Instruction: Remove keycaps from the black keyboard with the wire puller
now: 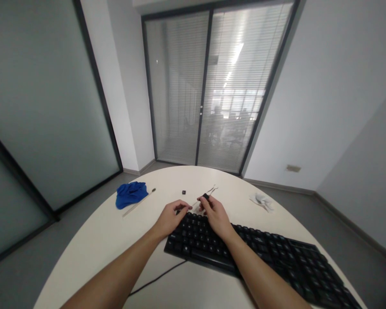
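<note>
A black keyboard [209, 244] lies at a slant across the table under both forearms. My right hand [216, 214] pinches a small black keycap [206, 196] just above the keyboard's far edge. Close by, my left hand [170, 218] is closed at the keyboard's far left corner, thumb and forefinger near each other; whatever they hold, if anything, I cannot make out. A second black keycap [184, 192] sits on the table beyond my hands. Behind the right fingers, a thin wire tool [212, 189] is partly hidden, and something whitish shows between the hands.
On the round pale table [109, 244], a blue cloth [131, 194] lies at the left beside a thin stick with a dark tip [140, 202]. A crumpled white tissue [261, 201] is at the right. A black cable [157, 278] runs toward the near edge.
</note>
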A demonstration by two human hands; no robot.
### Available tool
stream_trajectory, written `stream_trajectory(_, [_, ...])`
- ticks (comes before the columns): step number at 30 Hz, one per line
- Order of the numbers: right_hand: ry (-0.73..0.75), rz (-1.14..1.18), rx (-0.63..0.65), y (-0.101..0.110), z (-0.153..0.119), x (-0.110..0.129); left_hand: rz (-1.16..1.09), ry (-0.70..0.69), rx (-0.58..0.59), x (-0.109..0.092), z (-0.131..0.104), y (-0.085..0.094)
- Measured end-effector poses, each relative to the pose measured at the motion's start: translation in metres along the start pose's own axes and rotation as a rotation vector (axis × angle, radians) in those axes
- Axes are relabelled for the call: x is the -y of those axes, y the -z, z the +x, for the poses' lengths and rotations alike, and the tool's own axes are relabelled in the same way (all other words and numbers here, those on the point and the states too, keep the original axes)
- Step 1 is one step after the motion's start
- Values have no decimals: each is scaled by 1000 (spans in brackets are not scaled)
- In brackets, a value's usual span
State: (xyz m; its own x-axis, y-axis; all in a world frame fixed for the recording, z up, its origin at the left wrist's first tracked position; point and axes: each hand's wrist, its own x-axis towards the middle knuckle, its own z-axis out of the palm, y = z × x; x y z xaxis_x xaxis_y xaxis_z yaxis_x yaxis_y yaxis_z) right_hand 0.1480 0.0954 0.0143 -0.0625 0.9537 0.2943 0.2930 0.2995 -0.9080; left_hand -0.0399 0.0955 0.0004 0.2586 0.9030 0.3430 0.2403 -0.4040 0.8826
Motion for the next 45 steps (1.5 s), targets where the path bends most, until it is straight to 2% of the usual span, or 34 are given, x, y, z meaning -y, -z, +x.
stream_trajectory(6, [60, -58, 71, -4, -4, 4, -77, 94, 21, 8, 2, -2])
stream_trajectory(15, [95, -114, 120, -5, -7, 9, 54, 34, 36, 1, 2, 0])
stream_trajectory(25, [148, -186, 115, -6, -10, 15, 62, 10, 37, 3, 2, 1])
stream_trajectory(39, [48, -96, 123, -6, -3, 3, 72, 22, 17, 3, 2, 0])
stream_trajectory(45, [136, -234, 177, -6, -9, 14, 84, 2, 30, 6, 2, 1])
